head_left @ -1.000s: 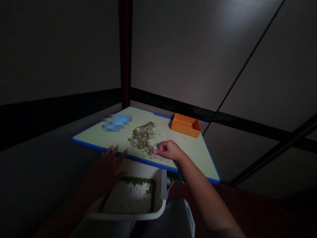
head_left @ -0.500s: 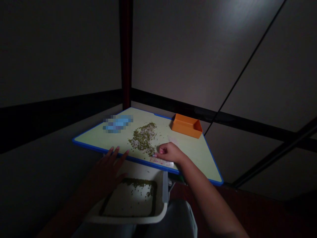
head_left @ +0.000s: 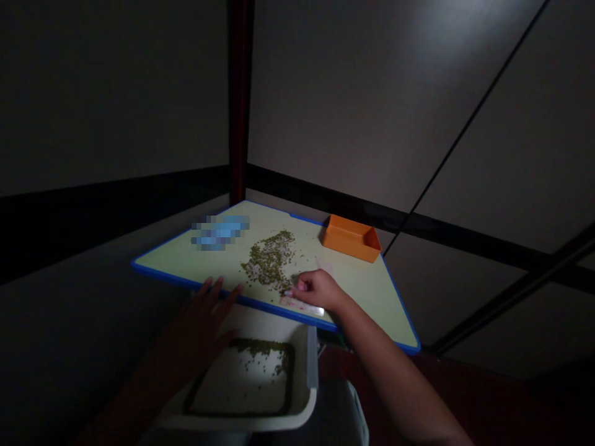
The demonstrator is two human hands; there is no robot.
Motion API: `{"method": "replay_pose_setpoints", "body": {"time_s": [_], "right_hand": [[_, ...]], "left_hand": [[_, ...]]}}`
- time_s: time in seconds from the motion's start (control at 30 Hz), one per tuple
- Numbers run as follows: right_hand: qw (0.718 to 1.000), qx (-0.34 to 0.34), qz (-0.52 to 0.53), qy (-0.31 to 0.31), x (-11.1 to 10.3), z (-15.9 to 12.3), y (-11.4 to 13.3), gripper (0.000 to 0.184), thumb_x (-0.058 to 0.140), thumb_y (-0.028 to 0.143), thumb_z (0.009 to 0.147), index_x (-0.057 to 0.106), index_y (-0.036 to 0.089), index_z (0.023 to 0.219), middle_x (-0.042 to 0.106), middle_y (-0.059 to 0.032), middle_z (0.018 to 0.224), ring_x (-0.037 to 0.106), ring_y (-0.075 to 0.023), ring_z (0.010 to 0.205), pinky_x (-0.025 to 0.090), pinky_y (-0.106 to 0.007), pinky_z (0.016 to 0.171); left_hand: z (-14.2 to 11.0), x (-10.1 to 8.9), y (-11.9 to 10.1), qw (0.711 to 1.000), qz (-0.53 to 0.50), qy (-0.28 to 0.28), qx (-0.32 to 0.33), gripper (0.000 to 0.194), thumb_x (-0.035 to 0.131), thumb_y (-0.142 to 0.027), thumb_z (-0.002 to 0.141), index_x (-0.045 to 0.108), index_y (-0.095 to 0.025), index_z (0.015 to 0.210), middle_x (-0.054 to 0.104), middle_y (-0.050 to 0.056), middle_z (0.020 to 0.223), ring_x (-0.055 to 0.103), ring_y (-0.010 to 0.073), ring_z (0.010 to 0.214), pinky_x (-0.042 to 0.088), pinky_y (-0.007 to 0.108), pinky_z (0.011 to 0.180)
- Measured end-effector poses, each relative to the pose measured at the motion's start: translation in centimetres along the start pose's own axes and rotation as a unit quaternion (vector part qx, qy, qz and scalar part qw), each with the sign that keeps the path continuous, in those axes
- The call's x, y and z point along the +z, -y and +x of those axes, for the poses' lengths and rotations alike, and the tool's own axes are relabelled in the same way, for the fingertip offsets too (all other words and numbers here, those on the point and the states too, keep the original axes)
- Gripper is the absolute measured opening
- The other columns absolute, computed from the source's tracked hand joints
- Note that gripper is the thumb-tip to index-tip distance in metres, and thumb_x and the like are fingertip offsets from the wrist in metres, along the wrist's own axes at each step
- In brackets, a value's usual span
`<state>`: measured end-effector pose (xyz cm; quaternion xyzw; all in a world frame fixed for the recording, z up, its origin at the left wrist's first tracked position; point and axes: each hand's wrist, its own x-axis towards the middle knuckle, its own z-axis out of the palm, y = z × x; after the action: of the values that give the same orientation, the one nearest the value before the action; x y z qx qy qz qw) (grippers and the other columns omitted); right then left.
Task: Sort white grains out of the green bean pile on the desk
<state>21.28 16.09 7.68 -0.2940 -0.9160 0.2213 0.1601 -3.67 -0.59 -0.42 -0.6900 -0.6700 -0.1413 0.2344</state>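
Across the pale surface (head_left: 374, 303), green grains (head_left: 270, 257) spread lengthwise away, just left of the nearer, curled right hand (head_left: 318, 289), whose contents cannot be determined; the left hand (head_left: 204, 325) is splayed, unladen.

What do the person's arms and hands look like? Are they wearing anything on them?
The left hand and right hand wear no gloves. The right arm shows no sleeve or watch. The left arm is very shadowy, but I can't see a sleeve there either.
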Motion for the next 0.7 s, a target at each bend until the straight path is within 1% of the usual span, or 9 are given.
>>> {"method": "replay_pose_setpoints", "body": {"time_s": [0.13,0.23,0.3,0.43,0.5,0.57,0.63,0.7], "right_hand": [[0.997,-0.004,-0.077,-0.012,-0.2,0.0,1.1,0.031,0.068,0.041,0.084,0.057,0.018,0.066,0.053,0.0045,0.058,0.043,-0.0088,0.055,0.024,-0.023,0.055],[0.989,0.001,-0.147,-0.018,-0.5,-0.1,1.9,0.030,0.066,0.043,0.086,0.063,0.018,0.071,0.061,0.0014,0.061,0.048,-0.0109,0.057,0.024,-0.024,0.057],[0.985,0.008,-0.172,-0.024,-0.5,-0.2,2.3,0.029,0.065,0.045,0.087,0.066,0.019,0.074,0.065,-0.0002,0.064,0.051,-0.0121,0.059,0.025,-0.025,0.058],[0.982,0.035,-0.180,-0.037,0.0,-0.3,2.8,0.028,0.064,0.046,0.088,0.069,0.020,0.078,0.070,-0.0015,0.069,0.057,-0.0133,0.062,0.027,-0.025,0.059],[0.982,0.050,-0.175,-0.044,0.2,-0.3,2.9,0.029,0.064,0.047,0.089,0.071,0.020,0.080,0.071,-0.0017,0.070,0.058,-0.0137,0.063,0.028,-0.025,0.060],[0.981,0.055,-0.172,-0.063,0.4,-0.2,3.1,0.030,0.064,0.048,0.089,0.073,0.021,0.082,0.073,-0.0023,0.072,0.060,-0.0146,0.066,0.031,-0.026,0.064],[0.980,0.039,-0.174,-0.092,0.6,-0.3,3.2,0.029,0.065,0.050,0.089,0.076,0.024,0.085,0.076,-0.0029,0.080,0.064,-0.0168,0.076,0.033,-0.027,0.072],[0.978,0.029,-0.167,-0.121,0.9,-0.6,3.3,0.023,0.064,0.049,0.090,0.078,0.030,0.090,0.078,-0.0016,0.090,0.065,-0.0188,0.088,0.033,-0.030,0.080]], "left_hand": [[-0.2,0.5,0.0,1.000,0.002,-0.021,-0.005,0.067,0.052,-0.050,0.084,0.043,-0.024,0.145,0.044,0.018,0.151,0.040,0.0386,0.140,0.046,0.050,0.099],[-0.3,0.6,0.0,0.999,0.007,-0.034,0.007,0.066,0.050,-0.051,0.085,0.043,-0.024,0.145,0.045,0.017,0.151,0.042,0.0379,0.139,0.047,0.050,0.099],[-0.3,0.5,0.0,0.999,0.012,-0.047,0.015,0.067,0.050,-0.051,0.085,0.043,-0.024,0.146,0.047,0.018,0.149,0.044,0.0382,0.137,0.047,0.051,0.099],[-0.1,0.5,-0.3,0.998,0.017,-0.066,0.014,0.068,0.055,-0.048,0.082,0.044,-0.024,0.145,0.049,0.020,0.147,0.047,0.0402,0.135,0.050,0.051,0.094],[0.1,0.6,-0.4,0.998,0.017,-0.067,0.012,0.068,0.057,-0.047,0.081,0.046,-0.023,0.143,0.050,0.021,0.146,0.047,0.0411,0.134,0.051,0.051,0.093],[0.2,0.5,-0.6,0.998,0.014,-0.062,0.007,0.068,0.059,-0.046,0.079,0.048,-0.023,0.142,0.051,0.022,0.145,0.047,0.0413,0.134,0.051,0.051,0.093],[0.3,0.3,-0.6,0.999,0.008,-0.054,0.002,0.067,0.060,-0.045,0.078,0.050,-0.023,0.141,0.052,0.021,0.144,0.048,0.0411,0.133,0.051,0.051,0.094],[0.4,0.1,-0.6,0.999,-0.001,-0.048,-0.002,0.065,0.060,-0.044,0.079,0.051,-0.023,0.140,0.051,0.022,0.144,0.048,0.0412,0.133,0.051,0.051,0.095]]}}
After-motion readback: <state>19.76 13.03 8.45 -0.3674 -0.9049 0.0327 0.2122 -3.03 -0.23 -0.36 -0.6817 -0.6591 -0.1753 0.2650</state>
